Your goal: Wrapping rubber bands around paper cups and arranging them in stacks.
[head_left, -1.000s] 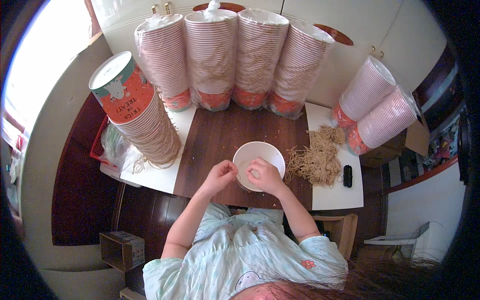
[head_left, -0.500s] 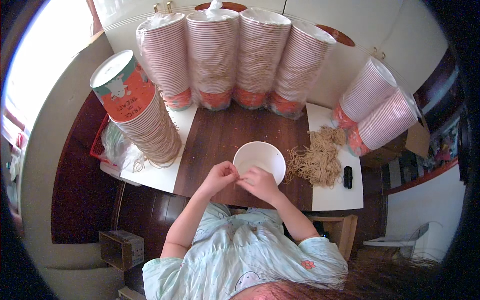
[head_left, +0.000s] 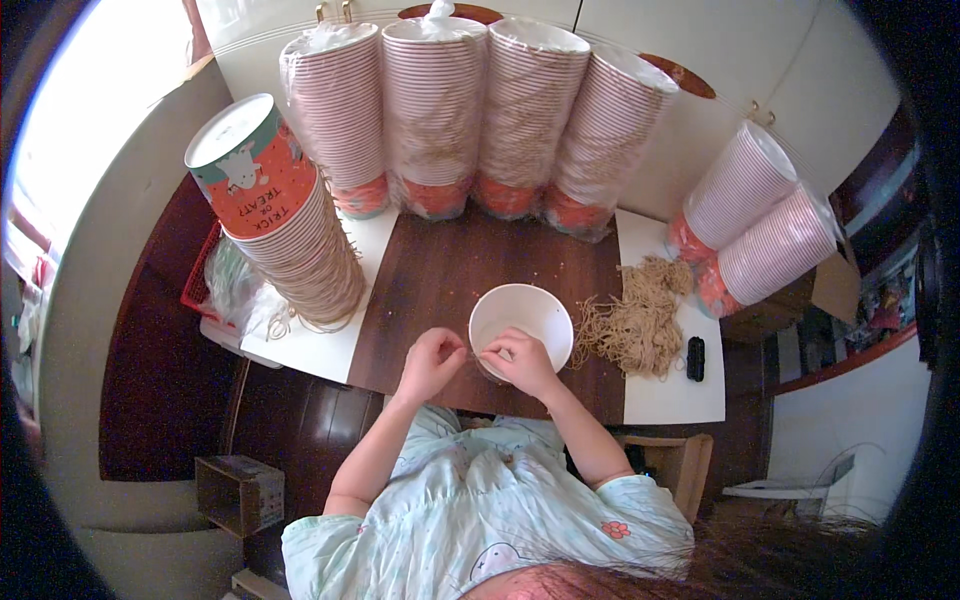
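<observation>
A white paper bucket (head_left: 540, 305) stands on the dark wooden board in front of me, its open mouth facing up. My left hand (head_left: 436, 364) is at the bucket's near left side, its fingers pinched together. Close by, my right hand (head_left: 521, 362) reaches over the near rim with thumb and fingertips also pinched. A small gap lies between the two hands. Whatever is between the fingertips is too thin to make out; it may be a strand of cord. Right of the bucket lies a loose heap of tan cords (head_left: 645, 325).
Tall wrapped stacks of paper buckets (head_left: 435, 110) line the back; two more stacks (head_left: 760, 245) lean at right. A stack with cords and a printed orange bucket (head_left: 258, 185) stands at left. A black object (head_left: 695, 359) lies right of the cords, on the white tabletop (head_left: 660, 395).
My hands, formerly together at the bucket's near rim, have drawn slightly apart. The left has shifted a little left, the right slightly up. The bucket has barely moved.
</observation>
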Demonstrator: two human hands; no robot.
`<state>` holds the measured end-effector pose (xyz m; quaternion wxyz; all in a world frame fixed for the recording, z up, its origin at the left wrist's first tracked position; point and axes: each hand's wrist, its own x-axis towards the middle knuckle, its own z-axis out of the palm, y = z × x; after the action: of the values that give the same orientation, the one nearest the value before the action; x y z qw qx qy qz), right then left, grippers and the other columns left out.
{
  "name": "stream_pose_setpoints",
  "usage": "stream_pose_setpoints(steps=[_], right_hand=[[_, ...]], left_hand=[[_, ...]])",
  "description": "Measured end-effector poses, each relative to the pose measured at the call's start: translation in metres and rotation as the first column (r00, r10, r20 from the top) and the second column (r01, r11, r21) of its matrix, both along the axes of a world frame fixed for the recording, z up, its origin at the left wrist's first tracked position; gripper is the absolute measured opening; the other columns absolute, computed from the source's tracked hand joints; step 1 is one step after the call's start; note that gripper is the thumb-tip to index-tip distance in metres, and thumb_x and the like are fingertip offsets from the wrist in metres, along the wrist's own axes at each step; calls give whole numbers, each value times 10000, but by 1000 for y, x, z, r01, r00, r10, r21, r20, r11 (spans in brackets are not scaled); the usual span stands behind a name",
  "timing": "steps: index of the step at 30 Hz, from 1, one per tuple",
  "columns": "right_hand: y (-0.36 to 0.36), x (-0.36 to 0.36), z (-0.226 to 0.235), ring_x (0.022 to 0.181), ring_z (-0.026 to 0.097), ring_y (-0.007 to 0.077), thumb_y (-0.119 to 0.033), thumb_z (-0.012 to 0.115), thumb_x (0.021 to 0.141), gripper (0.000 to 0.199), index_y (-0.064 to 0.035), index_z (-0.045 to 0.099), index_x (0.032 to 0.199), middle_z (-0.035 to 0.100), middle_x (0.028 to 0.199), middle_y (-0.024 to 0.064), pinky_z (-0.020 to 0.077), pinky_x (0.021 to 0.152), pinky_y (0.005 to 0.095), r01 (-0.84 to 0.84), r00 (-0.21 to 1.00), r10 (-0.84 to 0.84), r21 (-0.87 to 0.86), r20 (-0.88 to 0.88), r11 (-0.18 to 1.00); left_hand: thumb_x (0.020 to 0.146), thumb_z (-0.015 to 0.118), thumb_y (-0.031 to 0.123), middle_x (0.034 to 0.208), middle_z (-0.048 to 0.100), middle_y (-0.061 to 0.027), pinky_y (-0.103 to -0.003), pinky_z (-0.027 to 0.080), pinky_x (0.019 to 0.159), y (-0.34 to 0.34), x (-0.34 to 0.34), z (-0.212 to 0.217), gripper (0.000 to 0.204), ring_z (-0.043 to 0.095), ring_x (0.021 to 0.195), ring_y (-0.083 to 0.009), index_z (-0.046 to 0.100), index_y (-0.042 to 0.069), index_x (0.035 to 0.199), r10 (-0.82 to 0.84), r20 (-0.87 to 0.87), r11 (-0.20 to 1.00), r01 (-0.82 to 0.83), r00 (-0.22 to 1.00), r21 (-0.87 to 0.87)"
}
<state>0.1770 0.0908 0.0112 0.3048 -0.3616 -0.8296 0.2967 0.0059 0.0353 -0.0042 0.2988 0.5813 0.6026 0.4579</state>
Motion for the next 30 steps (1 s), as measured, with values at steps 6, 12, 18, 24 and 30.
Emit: stream_pose_setpoints(steps=[6,12,18,24,30], right_hand=[[2,1,-6,545,488,148,-134,662,684,98,-54,639,735,549,674,46,392,512,262,11,999,-13,-49,-40,999],[2,0,-1,651,564,233,-187,645,697,131,-63,638,738,583,745,85,440,581,311,16,1000,-14,-140,15,990],[3,2,-7,534,468,123,-123,656,691,97,-42,634,741,540,665,43,379,501,247,8,999,-11,-102,-33,995],[2,1,-7,534,461,103,-123,656,694,97,-45,634,748,548,690,25,374,496,234,-22,997,14,-105,-78,994],[1,2,1,588,529,193,-179,647,697,138,-51,625,745,561,708,66,420,547,287,-28,1000,30,-171,5,985]], left_hand=[[679,647,145,712,559,-93,-304,450,575,-19,18,-14,135,559,658,-218,624,52,774,76,-52,997,-75,996,21],[684,648,152,691,575,-88,-303,451,538,-16,27,-35,129,567,609,-217,625,53,764,121,-173,992,-111,978,67],[702,602,46,767,617,-122,-290,482,593,-15,25,-19,127,603,644,-216,627,21,823,205,-40,975,-200,978,99],[730,578,24,779,613,-119,-275,474,581,-7,21,-10,110,606,684,-211,623,22,830,207,-36,948,-191,978,253],[777,542,23,859,630,-95,-230,466,660,0,8,-30,164,597,766,-138,612,5,924,170,275,977,-198,946,79]])
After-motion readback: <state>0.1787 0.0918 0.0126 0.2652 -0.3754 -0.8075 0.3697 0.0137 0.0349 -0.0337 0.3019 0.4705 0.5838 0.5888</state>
